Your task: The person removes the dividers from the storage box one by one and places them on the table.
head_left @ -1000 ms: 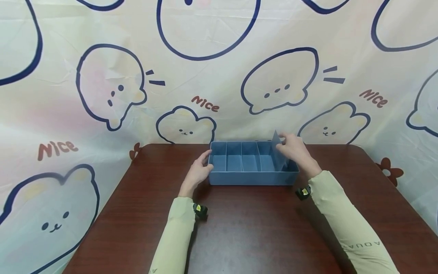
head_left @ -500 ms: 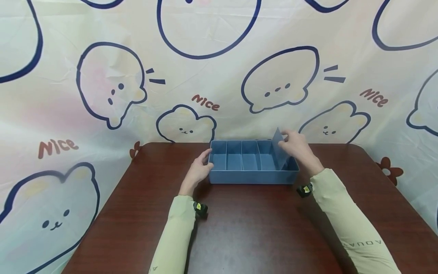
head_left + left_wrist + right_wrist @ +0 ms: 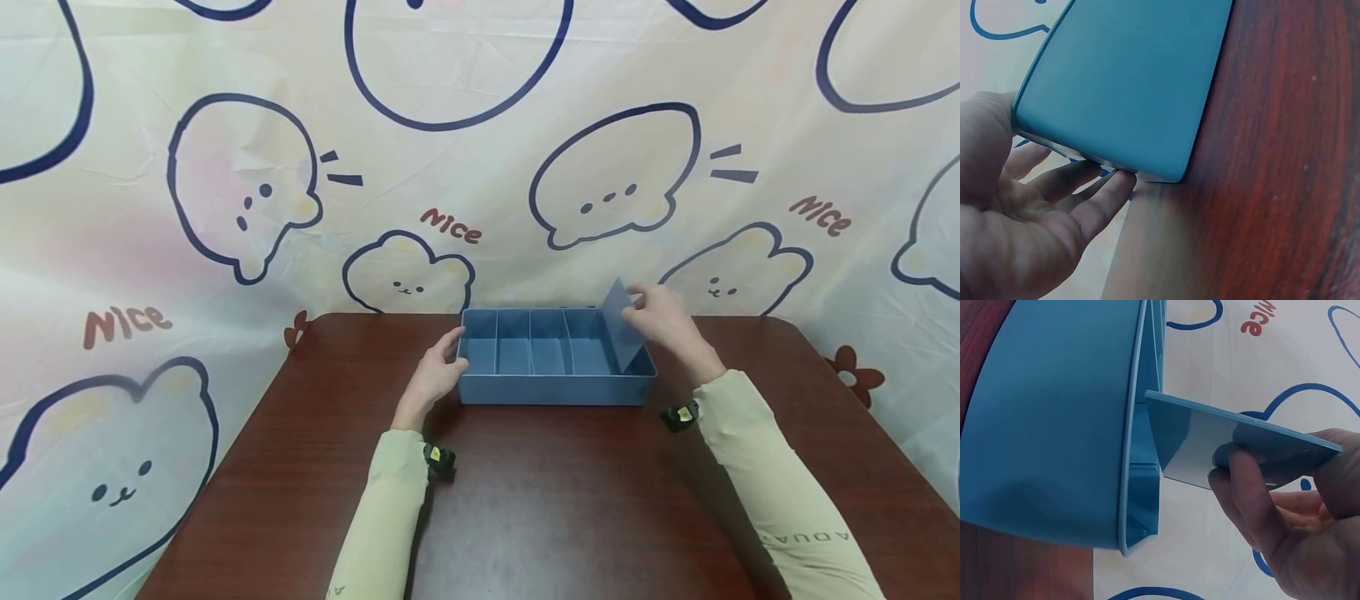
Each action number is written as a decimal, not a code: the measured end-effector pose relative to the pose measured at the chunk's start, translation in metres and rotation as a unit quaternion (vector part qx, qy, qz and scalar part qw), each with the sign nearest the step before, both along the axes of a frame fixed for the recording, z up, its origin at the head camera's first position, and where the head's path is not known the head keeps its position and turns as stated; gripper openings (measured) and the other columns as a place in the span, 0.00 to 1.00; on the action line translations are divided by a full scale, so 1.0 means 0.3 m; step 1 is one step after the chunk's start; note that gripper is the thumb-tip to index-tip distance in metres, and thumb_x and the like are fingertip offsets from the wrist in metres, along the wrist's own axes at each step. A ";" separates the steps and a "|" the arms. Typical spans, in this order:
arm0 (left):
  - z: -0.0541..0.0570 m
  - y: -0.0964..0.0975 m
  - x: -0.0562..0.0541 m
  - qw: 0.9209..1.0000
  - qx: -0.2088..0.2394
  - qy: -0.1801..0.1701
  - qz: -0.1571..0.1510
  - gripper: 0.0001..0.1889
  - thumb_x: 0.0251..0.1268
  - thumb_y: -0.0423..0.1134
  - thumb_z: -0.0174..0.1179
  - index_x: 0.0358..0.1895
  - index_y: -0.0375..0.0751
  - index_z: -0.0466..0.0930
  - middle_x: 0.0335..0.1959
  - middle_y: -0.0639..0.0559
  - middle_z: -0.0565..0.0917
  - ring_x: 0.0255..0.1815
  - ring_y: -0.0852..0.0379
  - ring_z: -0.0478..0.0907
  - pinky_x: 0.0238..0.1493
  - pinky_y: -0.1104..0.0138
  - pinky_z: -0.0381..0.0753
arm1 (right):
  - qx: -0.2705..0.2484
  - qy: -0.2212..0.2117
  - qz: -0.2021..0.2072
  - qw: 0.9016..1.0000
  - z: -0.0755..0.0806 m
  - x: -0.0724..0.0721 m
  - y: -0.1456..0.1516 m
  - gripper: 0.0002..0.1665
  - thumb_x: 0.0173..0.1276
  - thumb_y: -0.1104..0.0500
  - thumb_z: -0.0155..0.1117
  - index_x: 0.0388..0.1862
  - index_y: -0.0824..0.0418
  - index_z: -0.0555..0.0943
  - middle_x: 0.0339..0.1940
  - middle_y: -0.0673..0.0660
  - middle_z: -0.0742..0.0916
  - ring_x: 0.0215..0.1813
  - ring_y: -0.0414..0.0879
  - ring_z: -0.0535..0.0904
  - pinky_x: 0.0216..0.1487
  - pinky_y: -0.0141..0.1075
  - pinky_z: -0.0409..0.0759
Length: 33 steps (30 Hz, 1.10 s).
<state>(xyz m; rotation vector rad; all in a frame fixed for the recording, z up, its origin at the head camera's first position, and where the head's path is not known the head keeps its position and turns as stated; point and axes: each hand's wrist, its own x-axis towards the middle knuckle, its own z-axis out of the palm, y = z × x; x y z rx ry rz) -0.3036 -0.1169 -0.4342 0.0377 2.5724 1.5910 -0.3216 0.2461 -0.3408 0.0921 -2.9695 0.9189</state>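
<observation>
A blue compartment box (image 3: 555, 390) stands on the table, with thin upright dividers parting it inside. My left hand (image 3: 429, 377) holds its left end; in the left wrist view the fingers (image 3: 1107, 203) lie against the end wall, and the thumb's tip is hidden behind the rim. With my right hand (image 3: 663, 321) I pinch a flat blue divider (image 3: 621, 321) between thumb and fingers. The divider leans rightward, its top well above the rim and its lower part inside the right end of the box. The right wrist view shows the divider (image 3: 1204, 447) edge-on beside the rim.
The dark brown wooden table (image 3: 525, 508) reaches back to a pale cartoon-printed cloth (image 3: 495, 183) hanging behind and at both sides. The box sits close to the table's back edge. Small black wrist cameras hang at both sleeves.
My right hand has shifted right and slightly up with the divider, whose top has moved toward the box's right end. The left hand and the box hold their place.
</observation>
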 end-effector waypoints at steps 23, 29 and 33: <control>-0.008 -0.001 -0.002 1.000 0.005 0.005 0.005 0.33 0.66 0.38 0.51 0.74 0.63 0.58 0.78 0.49 0.60 0.78 0.44 0.59 0.72 0.42 0.61 | -0.024 0.049 0.013 0.998 0.024 0.033 0.056 0.34 0.67 0.59 0.53 0.72 0.64 0.66 0.56 0.75 0.81 0.41 0.59 0.85 0.33 0.40 0.82; -0.011 -0.001 -0.003 1.000 0.000 0.005 0.006 0.33 0.66 0.39 0.51 0.74 0.64 0.58 0.78 0.49 0.61 0.77 0.44 0.60 0.72 0.41 0.62 | -0.030 0.049 0.010 0.998 0.017 0.032 0.067 0.34 0.67 0.60 0.52 0.73 0.63 0.65 0.60 0.76 0.79 0.52 0.67 0.81 0.49 0.57 0.82; -0.014 -0.003 -0.004 1.000 0.000 0.007 0.005 0.33 0.66 0.39 0.51 0.74 0.64 0.58 0.78 0.49 0.61 0.77 0.44 0.60 0.71 0.41 0.62 | -0.030 0.053 0.009 0.998 0.014 0.033 0.075 0.34 0.68 0.60 0.52 0.73 0.63 0.65 0.59 0.75 0.79 0.52 0.67 0.80 0.50 0.59 0.81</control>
